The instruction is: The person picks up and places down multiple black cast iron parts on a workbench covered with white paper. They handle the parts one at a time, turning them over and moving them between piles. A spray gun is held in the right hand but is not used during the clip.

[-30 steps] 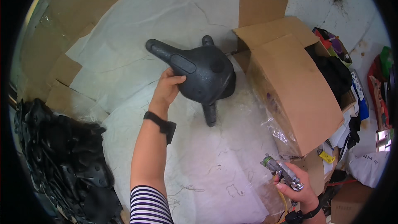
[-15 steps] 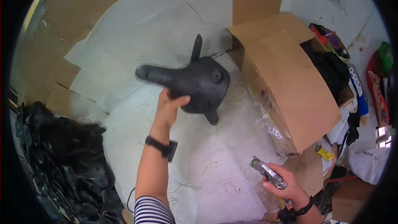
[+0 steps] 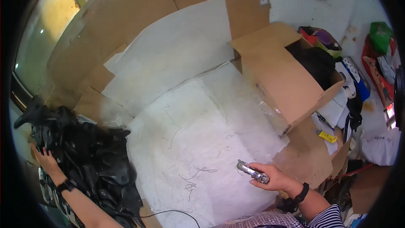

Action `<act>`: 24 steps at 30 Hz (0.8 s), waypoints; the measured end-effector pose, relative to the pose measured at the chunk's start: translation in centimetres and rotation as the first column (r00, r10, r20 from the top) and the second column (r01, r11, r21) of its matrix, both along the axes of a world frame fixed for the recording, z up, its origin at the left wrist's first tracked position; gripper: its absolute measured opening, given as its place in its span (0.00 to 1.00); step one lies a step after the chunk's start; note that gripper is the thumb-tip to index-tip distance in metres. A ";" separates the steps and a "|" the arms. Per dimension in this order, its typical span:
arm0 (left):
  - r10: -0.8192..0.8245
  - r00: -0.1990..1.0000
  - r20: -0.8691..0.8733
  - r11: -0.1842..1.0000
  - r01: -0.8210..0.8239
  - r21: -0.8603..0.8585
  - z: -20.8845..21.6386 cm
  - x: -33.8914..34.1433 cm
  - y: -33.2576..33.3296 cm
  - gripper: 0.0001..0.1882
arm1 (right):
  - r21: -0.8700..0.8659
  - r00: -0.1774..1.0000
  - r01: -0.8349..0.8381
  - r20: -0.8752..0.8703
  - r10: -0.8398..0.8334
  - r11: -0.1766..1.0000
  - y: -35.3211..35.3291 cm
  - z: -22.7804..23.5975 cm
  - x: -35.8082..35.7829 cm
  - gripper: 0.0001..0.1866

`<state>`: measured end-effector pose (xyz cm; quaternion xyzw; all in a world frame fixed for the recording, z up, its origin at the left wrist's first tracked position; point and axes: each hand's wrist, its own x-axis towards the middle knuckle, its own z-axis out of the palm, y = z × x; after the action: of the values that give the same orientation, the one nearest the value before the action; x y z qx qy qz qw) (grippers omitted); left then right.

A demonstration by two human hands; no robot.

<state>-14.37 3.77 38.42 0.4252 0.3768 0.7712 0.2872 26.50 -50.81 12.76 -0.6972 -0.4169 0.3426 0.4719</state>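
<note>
A: Where are the hands?

B: The left hand (image 3: pixel 44 157) is stretched far out to the left, fingers spread, lying on the pile (image 3: pixel 88 164) of black moulded parts at the left edge. Its grip is released; the fingers rest on a part and wrap around nothing. The forearm runs up from the lower left, a black band at the wrist.

A: And the right?

B: The right hand (image 3: pixel 274 179) sits low on the right, forearm coming in from the bottom corner, wrist turned so the knuckles face up. Its grip is clenched around a small silver tool (image 3: pixel 252 172), which pokes out to the left over the white sheet (image 3: pixel 190 135) covering the floor.

A: What has changed from a second ago?

B: Back then the left hand held a large black moulded part up over the middle of the sheet. That part is gone from the middle now, and the hand has swung out to the pile (whether it is the piece sticking up at the pile's top left, I cannot tell). The tool has stayed in the right hand, though the hand sits further left.

A: Anything else nearby?

B: An open cardboard box (image 3: pixel 287 80) at the upper right, beside the sheet's edge, well apart from both hands.
</note>
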 end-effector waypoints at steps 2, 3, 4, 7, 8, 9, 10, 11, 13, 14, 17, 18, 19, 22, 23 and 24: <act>-0.167 0.973 -0.159 0.985 0.156 -0.080 -4.6 -1.3 1.2 0.28 | -0.014 0.999 0.006 0.038 -0.006 1.000 -0.9 0.5 -0.3 0.28; -0.252 0.946 -0.203 0.961 0.219 -0.171 -8.8 0.5 1.8 0.23 | -0.014 0.998 0.023 0.056 -0.022 1.000 -1.4 0.2 -0.4 0.28; -0.338 0.909 -0.244 0.925 0.273 -0.264 -13.5 3.9 1.4 0.18 | -0.015 0.997 0.038 0.071 -0.037 0.999 -2.1 -0.3 -0.4 0.28; -0.553 0.833 0.003 0.696 0.463 -0.549 -27.2 17.4 -2.7 0.14 | -0.074 0.986 0.090 0.148 -0.079 0.993 -5.3 -2.3 0.6 0.28; -0.687 0.717 -0.120 0.626 0.500 -0.598 -30.1 23.0 -5.6 0.19 | -0.127 0.968 0.147 0.221 -0.116 0.981 -6.4 -2.7 0.8 0.30; -0.714 0.687 -0.132 0.558 0.446 -0.700 -31.1 28.0 -8.7 0.22 | -0.168 0.949 0.186 0.286 -0.133 0.968 -7.4 -3.2 1.2 0.31; -0.820 0.549 -0.162 0.464 0.472 -0.750 -32.8 32.4 -10.8 0.24 | -0.221 0.924 0.237 0.353 -0.149 0.946 -8.6 -3.9 1.3 0.33; -0.872 0.454 -0.183 0.408 0.467 -0.784 -34.2 36.7 -12.6 0.23 | -0.277 0.889 0.319 0.418 -0.186 0.906 -9.8 -5.0 1.5 0.35; -0.947 0.201 -0.250 0.320 0.542 -0.777 -36.1 44.5 -15.8 0.21 | -0.345 0.811 0.448 0.546 -0.212 0.825 -12.3 -7.5 2.8 0.38; -0.938 0.149 -0.314 0.340 0.578 -0.742 -37.4 47.5 -15.9 0.19 | -0.433 0.825 0.438 0.542 -0.160 0.788 -12.7 -7.5 3.9 0.41; -0.899 -0.036 -0.437 0.342 0.568 -0.749 -38.9 56.9 -18.8 0.20 | -0.589 0.862 0.378 0.506 -0.039 0.714 -14.9 -5.9 6.9 0.46; -0.866 -0.070 -0.495 0.403 0.490 -0.773 -38.6 59.2 -20.3 0.22 | -0.580 0.880 0.334 0.475 -0.025 0.743 -16.1 -5.7 7.6 0.48; -0.830 -0.112 -0.547 0.462 0.413 -0.785 -38.1 61.2 -21.9 0.23 | -0.568 0.896 0.292 0.445 -0.012 0.769 -17.1 -5.8 8.5 0.49; -0.661 -0.165 -0.732 0.680 0.281 -0.678 -38.2 64.0 -23.2 0.22 | -0.510 0.966 0.194 0.250 -0.071 0.838 -18.8 -6.0 11.5 0.53; -0.669 -0.205 -0.715 0.670 0.252 -0.699 -38.1 64.4 -22.8 0.21 | -0.529 0.984 0.160 0.154 -0.091 0.833 -18.5 -5.6 12.2 0.53; -0.672 -0.254 -0.696 0.659 0.226 -0.718 -38.4 64.6 -22.4 0.20 | -0.545 0.985 0.172 0.092 -0.145 0.820 -18.1 -5.2 12.3 0.53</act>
<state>50.19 -18.68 0.04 0.8834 0.3831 -0.0103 0.2696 38.83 -68.94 7.56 -0.8435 -0.2521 0.3912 0.2681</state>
